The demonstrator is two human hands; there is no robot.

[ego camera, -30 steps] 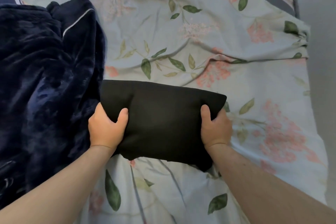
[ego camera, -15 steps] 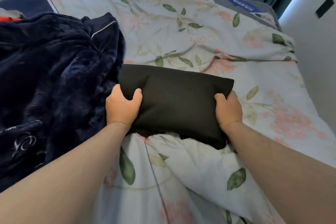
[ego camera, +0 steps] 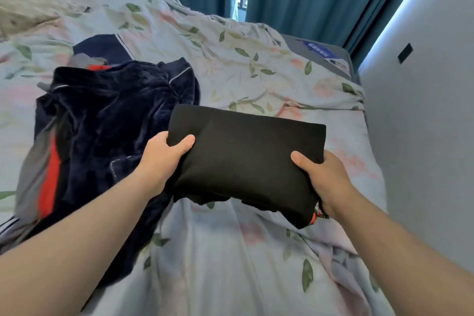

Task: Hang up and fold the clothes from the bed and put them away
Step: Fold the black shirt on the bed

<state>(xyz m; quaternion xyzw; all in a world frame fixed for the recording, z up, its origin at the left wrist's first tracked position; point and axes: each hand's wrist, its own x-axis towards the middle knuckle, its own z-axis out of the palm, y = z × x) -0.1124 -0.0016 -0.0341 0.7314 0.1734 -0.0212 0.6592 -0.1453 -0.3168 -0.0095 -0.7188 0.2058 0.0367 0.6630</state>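
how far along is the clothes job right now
Done: the black garment is folded into a compact bundle. In hand: the left hand and right hand grip its two ends over the bed. Left: putting it away, and the navy heap with grey and red pieces beside it lies unfolded.

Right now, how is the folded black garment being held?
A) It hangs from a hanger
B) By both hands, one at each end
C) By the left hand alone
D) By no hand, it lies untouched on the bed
B: the left hand grips one end of the folded black garment and the right hand grips the other end, each with its thumb on top.
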